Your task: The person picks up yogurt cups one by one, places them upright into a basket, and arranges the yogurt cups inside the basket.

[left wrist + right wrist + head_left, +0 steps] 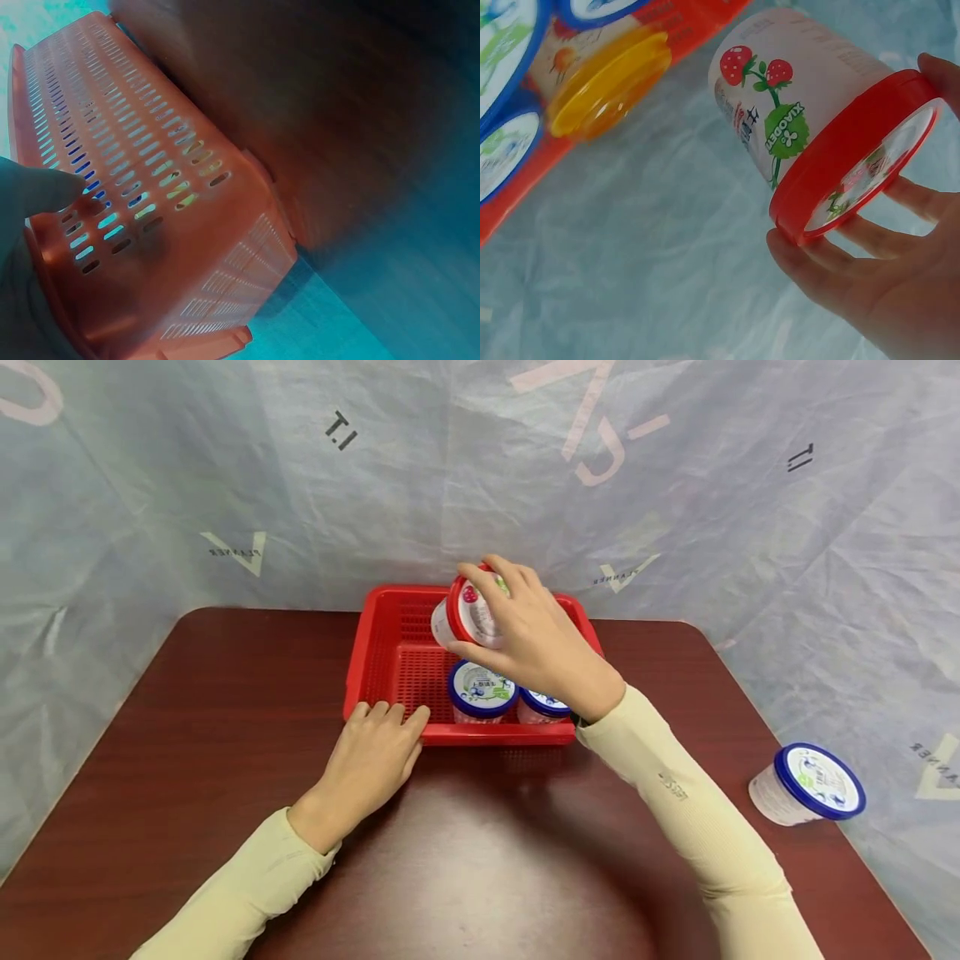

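Note:
My right hand (536, 635) holds a strawberry-printed tub (802, 97) by its red lid, fingers and thumb spread round the rim. The tub is tilted over the back of a red plastic basket (360, 660). With fingers over the front left rim and thumb against the outer wall, my left hand (375, 756) grips the basket. Inside it, along the front, stand one blue-lidded tub (480, 685) and another blue-lidded tub (543, 703), partly covered by my right wrist. The right wrist view also shows a yellow-lidded container (607, 82) in the basket, hidden in the head view.
Far to the right, a blue-lidded tub (821, 781) sits near the edge of the dark brown table (247, 693). A printed grey sheet (337, 485) hangs right behind the table and down both sides.

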A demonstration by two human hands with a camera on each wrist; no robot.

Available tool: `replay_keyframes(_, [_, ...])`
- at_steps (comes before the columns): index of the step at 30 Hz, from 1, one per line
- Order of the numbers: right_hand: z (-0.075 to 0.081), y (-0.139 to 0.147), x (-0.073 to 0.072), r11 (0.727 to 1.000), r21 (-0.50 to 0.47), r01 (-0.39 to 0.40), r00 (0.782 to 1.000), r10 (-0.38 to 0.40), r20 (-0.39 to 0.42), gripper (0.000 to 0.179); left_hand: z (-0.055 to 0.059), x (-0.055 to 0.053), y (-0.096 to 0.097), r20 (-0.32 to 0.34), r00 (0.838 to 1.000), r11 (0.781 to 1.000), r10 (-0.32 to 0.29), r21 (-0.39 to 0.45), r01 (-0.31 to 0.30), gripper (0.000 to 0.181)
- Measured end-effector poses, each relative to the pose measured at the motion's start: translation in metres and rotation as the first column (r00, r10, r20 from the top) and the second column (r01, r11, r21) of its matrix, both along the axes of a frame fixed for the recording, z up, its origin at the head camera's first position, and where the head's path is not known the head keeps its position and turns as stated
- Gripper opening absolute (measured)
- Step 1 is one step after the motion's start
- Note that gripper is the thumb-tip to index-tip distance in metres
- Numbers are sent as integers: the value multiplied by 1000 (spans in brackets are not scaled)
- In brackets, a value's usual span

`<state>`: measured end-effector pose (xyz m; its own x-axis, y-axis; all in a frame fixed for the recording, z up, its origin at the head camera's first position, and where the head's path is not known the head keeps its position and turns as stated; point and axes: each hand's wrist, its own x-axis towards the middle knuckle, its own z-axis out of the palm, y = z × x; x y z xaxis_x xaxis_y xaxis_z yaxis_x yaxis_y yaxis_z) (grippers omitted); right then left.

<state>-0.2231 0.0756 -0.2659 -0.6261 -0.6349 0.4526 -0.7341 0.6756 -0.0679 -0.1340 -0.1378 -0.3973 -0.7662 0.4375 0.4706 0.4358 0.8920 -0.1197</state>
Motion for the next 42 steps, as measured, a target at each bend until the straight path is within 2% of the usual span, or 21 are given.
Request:
replay_keyframes(10, [-1,-40,-23,990,114,-81,995,74,65,83,1,0,0,-7,1000,1000,-8,6,8,30])
replay_keyframes(15, [-8,-58,-32,980,162,-113,990,97,104,83,1,0,0,-7,1000,1000,-3,-2,3,27])
replay_keyframes(21, [-16,-72,-44,968,210,-137,987,116,107,81,1,0,0,0,1000,1000,5,-4,-5,27])
replay_keyframes(27, [-22,-86,-59,959,265,-100,989,67,132,79,2,-1,-1,5,1000,1000,4,-17,-4,28])
replay_keyframes(30, [-27,-93,-67,944,321,-79,988,30,154,82,2,-1,-2,4,1000,1000,5,-25,-5,28])
replay_keyframes(34, [-35,-101,-77,922,378,-85,988,28,154,85,2,-1,-3,1,1000,1000,9,-30,-9,29])
replay_keyframes(38, [-42,-105,-85,915,392,-92,987,33,156,86,2,-2,-2,-2,1000,1000,9,-28,-9,27])
replay_keyframes(42, [-47,-108,-91,916,388,-100,977,16,214,85,1,-2,-2,-7,1000,999,11,-32,-11,26])
